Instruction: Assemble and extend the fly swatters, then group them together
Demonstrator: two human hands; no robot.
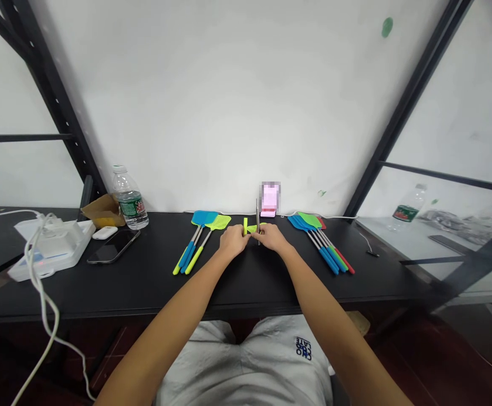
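A: What are the hands doing?
B: The left hand [234, 239] and right hand [271, 237] are narrow, almost touching, and closed around an upright fly swatter [257, 217]. It has a thin steel shaft, with yellow-green plastic showing low between the hands.

A: Where is it, and how much room is there?
B: It's mid-table on a black tabletop [153, 290], toward the far side. Smooth open surface runs from the hands to the near edge.

A: What's close by?
B: Two fanned bunches of swatters with mesh plastic heads and steel shafts lie just beside the hands. The left bunch [195, 242] is blue and yellow-green; the right bunch [324, 242] is blue, green and red. There are about four in each, though the overlapping heads hide the exact count.

A: Anything else?
B: Farther left are one ribbed plastic water bottle [129, 202], one flat phone [113, 246] and one white earbud case [104, 232].
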